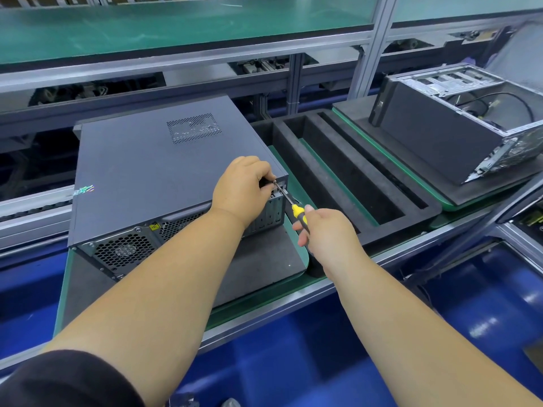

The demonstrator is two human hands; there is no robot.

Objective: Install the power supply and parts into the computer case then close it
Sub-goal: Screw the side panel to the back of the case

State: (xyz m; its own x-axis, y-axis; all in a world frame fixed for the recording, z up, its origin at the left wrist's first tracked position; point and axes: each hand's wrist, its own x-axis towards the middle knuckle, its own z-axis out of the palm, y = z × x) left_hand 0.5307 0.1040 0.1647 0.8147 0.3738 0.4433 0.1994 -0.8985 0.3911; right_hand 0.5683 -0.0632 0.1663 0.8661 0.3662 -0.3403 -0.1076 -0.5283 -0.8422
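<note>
right hand (326, 230) grip: closed round screwdriver (293, 205) handle | shaft runs up-left to the computer case (152, 168) rear corner | left hand (242, 186) pinches at tip, nearer | case lies closed near table (258, 301) front edge

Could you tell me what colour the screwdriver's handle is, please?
Yellow and black; the screwdriver shows only in the head view.

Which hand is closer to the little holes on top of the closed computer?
Left. The left hand rests at the closed computer case's near right corner, just below the vent holes. The right hand holds the screwdriver farther off, beside the case.
</note>
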